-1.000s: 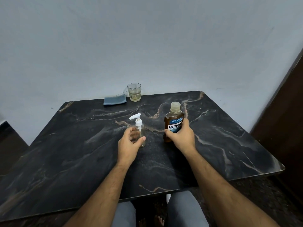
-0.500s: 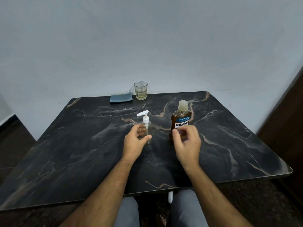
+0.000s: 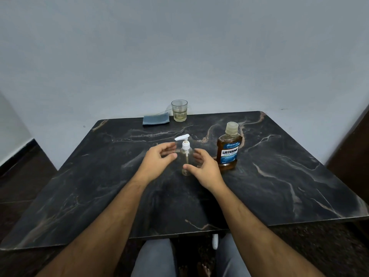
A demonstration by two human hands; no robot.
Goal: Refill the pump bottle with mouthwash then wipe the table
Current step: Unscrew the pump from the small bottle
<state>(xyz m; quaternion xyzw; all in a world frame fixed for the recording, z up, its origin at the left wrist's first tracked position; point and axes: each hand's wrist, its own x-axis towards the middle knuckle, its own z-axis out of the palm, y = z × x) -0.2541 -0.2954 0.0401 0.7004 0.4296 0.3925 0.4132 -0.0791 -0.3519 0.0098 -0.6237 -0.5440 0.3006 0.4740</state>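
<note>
the pump bottle (image 3: 186,158) stands upright near the middle of the dark marble table (image 3: 279,186), clear and apparently empty, its white pump head pointing to the left; both hands frame it, one on each side, which reads as the set-up for steadying the body and unscrewing the pump; the left hand (image 3: 157,159) sits just beside the bottle's left shoulder with fingers loosely curved and spread, holding nothing, a gap visible between its thumb and the bottle; the right hand (image 3: 203,166) cups in from the right, fingers relaxed and curved, its thumb lying in front of the lower part of the bottle; whether that thumb actually touches the plastic i cannot tell, but the hand does not grip anything firmly; the mouthwash bottle (image 3: 229,148) stands capped and upright just right of the right hand, free of either hand, its amber liquid nearly up to the shoulder; it is parked close so it can be picked up once the pump is off; at the far edge against the wall lie a folded blue-grey cloth (image 3: 156,119) and, just beside it on the right, a glass (image 3: 179,110) with a little pale liquid; the cloth is likely kept back there for the wiping step, out of the way of pouring; judging from this, the refill is not yet begun; the small light bottle could tip if only one hand twists the pump, so a firm hold on the body seems wise.
</note>
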